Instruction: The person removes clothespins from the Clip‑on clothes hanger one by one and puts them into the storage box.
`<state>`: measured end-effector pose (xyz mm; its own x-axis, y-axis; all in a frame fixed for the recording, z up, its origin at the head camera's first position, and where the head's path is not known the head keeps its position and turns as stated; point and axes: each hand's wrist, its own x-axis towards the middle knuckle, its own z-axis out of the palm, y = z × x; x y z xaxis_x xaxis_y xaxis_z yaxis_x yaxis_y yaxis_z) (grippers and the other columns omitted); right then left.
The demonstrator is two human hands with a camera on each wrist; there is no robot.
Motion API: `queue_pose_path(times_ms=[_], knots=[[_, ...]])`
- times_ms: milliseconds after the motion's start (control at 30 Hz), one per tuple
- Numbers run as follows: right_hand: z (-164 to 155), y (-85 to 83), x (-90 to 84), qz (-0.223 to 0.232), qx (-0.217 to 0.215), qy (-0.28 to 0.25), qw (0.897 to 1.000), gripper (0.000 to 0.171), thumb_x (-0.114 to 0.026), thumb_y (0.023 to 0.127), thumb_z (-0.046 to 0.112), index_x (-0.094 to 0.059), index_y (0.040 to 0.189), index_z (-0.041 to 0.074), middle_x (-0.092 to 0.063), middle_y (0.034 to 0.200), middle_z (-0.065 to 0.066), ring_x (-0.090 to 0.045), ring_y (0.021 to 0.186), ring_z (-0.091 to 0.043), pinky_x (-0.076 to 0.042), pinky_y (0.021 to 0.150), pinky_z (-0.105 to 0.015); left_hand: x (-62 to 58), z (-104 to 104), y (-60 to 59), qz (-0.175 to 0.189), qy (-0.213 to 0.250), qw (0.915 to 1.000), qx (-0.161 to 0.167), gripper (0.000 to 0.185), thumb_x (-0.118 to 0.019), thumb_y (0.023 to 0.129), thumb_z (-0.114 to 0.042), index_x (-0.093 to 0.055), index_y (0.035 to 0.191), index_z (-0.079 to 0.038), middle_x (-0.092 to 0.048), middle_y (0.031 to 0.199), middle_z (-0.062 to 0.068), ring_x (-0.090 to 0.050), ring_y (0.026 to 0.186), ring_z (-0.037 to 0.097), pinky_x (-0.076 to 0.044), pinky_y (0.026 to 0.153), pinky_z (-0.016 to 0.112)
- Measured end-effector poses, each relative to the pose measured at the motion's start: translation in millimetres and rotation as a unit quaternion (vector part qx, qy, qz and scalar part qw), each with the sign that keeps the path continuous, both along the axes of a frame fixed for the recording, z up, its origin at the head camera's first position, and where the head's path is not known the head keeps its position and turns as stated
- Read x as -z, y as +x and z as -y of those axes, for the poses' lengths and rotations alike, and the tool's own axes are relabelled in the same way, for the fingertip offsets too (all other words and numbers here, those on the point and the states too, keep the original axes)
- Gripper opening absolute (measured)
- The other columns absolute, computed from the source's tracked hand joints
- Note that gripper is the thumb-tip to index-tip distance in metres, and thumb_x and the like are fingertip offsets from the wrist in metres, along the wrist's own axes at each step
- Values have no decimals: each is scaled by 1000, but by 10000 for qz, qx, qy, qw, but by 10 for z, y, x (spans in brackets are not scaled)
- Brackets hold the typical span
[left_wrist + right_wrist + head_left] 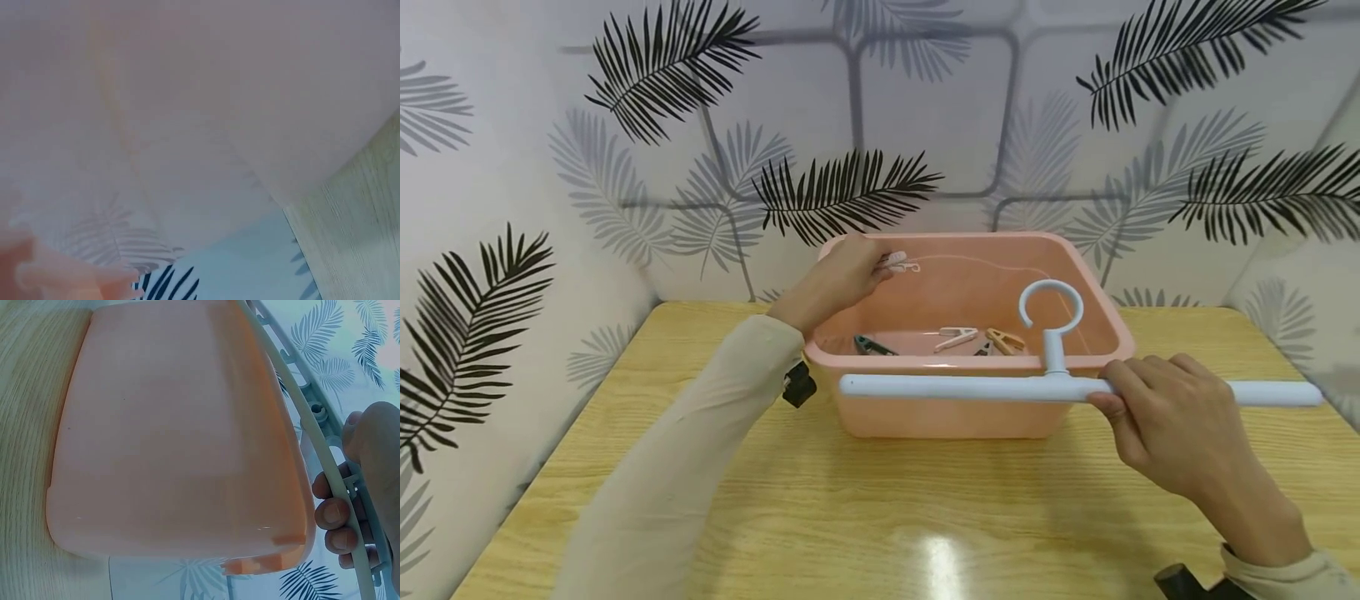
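Observation:
My right hand (1180, 417) grips the right half of a pale blue hanger (955, 387), held level in front of the tub. Its round hook (1078, 308) points up. In the right wrist view my fingers (334, 514) curl round one of the hanger's two parallel rails. My left hand (846, 279) holds a small white clip (892, 259) with a little hook, inside the tub's far left corner. A thin pale cord (977, 260) arcs rightward from near it. Several clothes pegs lie in the tub, among them a dark green one (872, 346), a white one (957, 337) and a tan one (1003, 340).
The pink plastic tub (955, 421) stands on a wood-grain table (880, 517) near its back edge. Behind it is a wall (925, 108) with a leaf pattern. The left wrist view is mostly filled by a blurred pale pink surface (187, 81).

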<state>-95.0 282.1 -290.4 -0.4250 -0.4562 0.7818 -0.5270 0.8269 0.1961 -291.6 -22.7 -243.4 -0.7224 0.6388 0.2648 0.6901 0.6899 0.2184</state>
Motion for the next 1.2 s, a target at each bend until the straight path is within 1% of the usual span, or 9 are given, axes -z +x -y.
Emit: queue_pose_path(times_ms=[200, 267, 400, 533, 633, 767, 933, 1000, 1200], knots=[[6, 4, 2, 6, -19, 6, 10000, 51, -31, 104, 45, -42, 69, 9, -33, 55, 3, -39, 45, -18, -31, 47, -36, 30, 84, -61, -125, -128, 9998, -45, 8, -58, 94, -1, -64, 93, 4, -66, 90, 18, -63, 89, 29, -52, 84, 37], [21, -4, 0, 18, -54, 25, 10000, 52, -30, 104, 45, -43, 70, 9, -33, 55, 3, -39, 45, -18, -31, 47, -36, 30, 135, -43, -152, -33, 9999, 52, 11, -57, 93, 1, -65, 97, 6, -68, 95, 19, -64, 93, 30, -51, 87, 39], [40, -11, 9, 32, -77, 34, 10000, 53, -30, 104, 46, -44, 70, 8, -34, 56, 3, -38, 45, -17, -32, 47, -36, -39, 203, 74, -176, 210, 9992, 299, 19, -57, 95, -4, -66, 106, 9, -68, 101, 21, -65, 94, 30, -51, 87, 38], [56, 1, 37, 47, -53, 7, 10000, 53, -31, 104, 46, -44, 70, 8, -32, 56, 4, -32, 45, -14, -31, 47, -35, -129, 254, 280, -311, 382, 9968, 627, 19, -56, 96, -8, -66, 104, 6, -69, 93, 16, -64, 83, 24, -52, 79, 35], [78, 4, 41, 33, -69, -2, 10000, 53, -31, 104, 46, -44, 69, 9, -31, 56, 5, -30, 45, -13, -30, 46, -34, -174, 294, 482, -499, 467, 9926, 1003, 16, -56, 97, -10, -66, 97, 3, -67, 85, 11, -62, 75, 20, -51, 74, 33], [112, 0, 24, 48, -98, -13, 9999, 53, -30, 104, 46, -45, 70, 8, -33, 56, 4, -32, 45, -14, -33, 47, -36, -196, 316, 763, -713, 573, 9850, 1461, 16, -55, 98, -11, -66, 98, 2, -69, 87, 9, -65, 80, 19, -52, 77, 31], [158, 31, 13, 54, -112, -42, 9999, 53, -30, 104, 47, -45, 70, 9, -35, 56, 4, -33, 46, -14, -32, 46, -35, -155, 279, 1066, -1041, 696, 9713, 2021, 16, -56, 97, -10, -65, 102, 2, -69, 90, 7, -67, 81, 17, -53, 77, 30], [178, 46, 8, 24, -118, -58, 9999, 53, -30, 104, 47, -45, 70, 9, -34, 56, 4, -33, 45, -13, -31, 45, -34, -127, 248, 1171, -1211, 669, 9671, 2134, 17, -57, 97, -11, -66, 104, 2, -70, 92, 7, -67, 82, 18, -53, 77, 30], [234, 74, -12, 19, -170, -81, 9998, 53, -30, 104, 47, -45, 70, 9, -32, 57, 5, -30, 45, -11, -31, 45, -34, -34, 132, 1477, -1596, 288, 9658, 2021, 18, -61, 96, -14, -65, 107, -1, -68, 92, 5, -66, 83, 17, -53, 75, 29]])
